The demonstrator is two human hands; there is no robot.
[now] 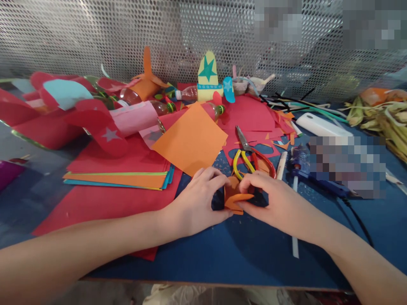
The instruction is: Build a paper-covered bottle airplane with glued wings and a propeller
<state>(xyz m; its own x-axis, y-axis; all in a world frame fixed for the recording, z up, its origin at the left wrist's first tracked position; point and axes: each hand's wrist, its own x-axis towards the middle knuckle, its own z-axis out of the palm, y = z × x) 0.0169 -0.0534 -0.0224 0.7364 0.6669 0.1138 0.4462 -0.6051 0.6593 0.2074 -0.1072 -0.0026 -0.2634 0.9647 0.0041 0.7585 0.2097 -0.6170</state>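
Note:
Between my two hands, low over the blue table [254, 254], is a small folded piece of orange paper [235, 200] with a raised flap. My left hand [197, 201] pinches its left side with fingers and thumb. From the right, my right hand [270, 201] grips the flap between bent fingers and thumb. Just beyond them lie scissors [244, 144] with red and yellow handles, blades pointing away. A square orange sheet [192, 137] rests behind my left hand, partly over a stack of coloured paper [117, 180].
Paper-covered bottle models [208, 82] stand along the perforated metal screen [127, 29]. On the right are a blue glue gun [321, 180] with a black cord, a white glue stick [295, 237], a white oblong object [322, 124] and dry husks [394, 116]. Red paper offcuts [251, 114] lie at the back.

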